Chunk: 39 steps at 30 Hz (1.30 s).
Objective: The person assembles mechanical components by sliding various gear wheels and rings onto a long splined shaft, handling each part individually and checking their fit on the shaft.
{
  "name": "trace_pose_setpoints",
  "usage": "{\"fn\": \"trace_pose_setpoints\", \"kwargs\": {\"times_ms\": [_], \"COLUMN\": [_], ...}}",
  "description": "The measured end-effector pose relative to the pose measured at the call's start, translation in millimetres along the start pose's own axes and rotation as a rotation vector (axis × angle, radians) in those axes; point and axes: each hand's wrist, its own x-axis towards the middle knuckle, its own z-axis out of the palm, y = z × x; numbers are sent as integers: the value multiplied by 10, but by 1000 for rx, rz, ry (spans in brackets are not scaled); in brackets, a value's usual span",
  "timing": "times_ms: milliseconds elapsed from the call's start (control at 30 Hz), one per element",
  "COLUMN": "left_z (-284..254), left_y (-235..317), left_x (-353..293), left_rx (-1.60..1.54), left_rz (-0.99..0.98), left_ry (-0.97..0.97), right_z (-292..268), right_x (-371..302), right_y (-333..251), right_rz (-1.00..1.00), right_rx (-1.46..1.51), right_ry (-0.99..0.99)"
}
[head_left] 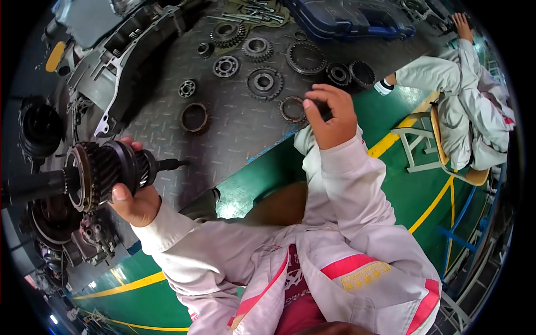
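My left hand [137,204] is wrapped around a transmission gear shaft [120,168] at the left. The shaft lies sideways, with dark helical gears and a bronze-coloured ring [81,177] around it. Its thin end points right, and its thick end runs off toward the left rim. My right hand [335,114] hovers by the table's near edge with thumb and curled fingers apart; nothing shows between them. Just left of its fingertips lies a thin toothed ring [292,109]. A plain brown ring [195,118] and a flat gear [264,83] rest on the metal tabletop [234,137].
Ball bearings [225,66] and several more gears [257,49] lie farther back. A gearbox housing [106,78] stands at the left. Behind are a blue case [346,22] and metal pins on a cloth [257,12]. At right, a person [472,106] sits on a chair [435,139].
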Motion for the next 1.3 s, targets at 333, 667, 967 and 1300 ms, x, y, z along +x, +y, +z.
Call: {"fn": "trace_pose_setpoints", "kwargs": {"times_ms": [333, 667, 967, 1300], "left_z": [8, 189, 161, 110], "left_y": [11, 77, 145, 80], "left_x": [10, 37, 8, -11], "left_rx": [-45, -135, -79, -136], "left_rz": [-32, -30, 3, -19], "left_ry": [-18, 85, 119, 111], "right_z": [-304, -307, -207, -314], "right_x": [134, 160, 114, 76], "right_y": [506, 541, 575, 776], "right_rz": [131, 169, 7, 538], "right_rx": [-279, -339, -531, 1420], "right_ry": [152, -71, -51, -73]}}
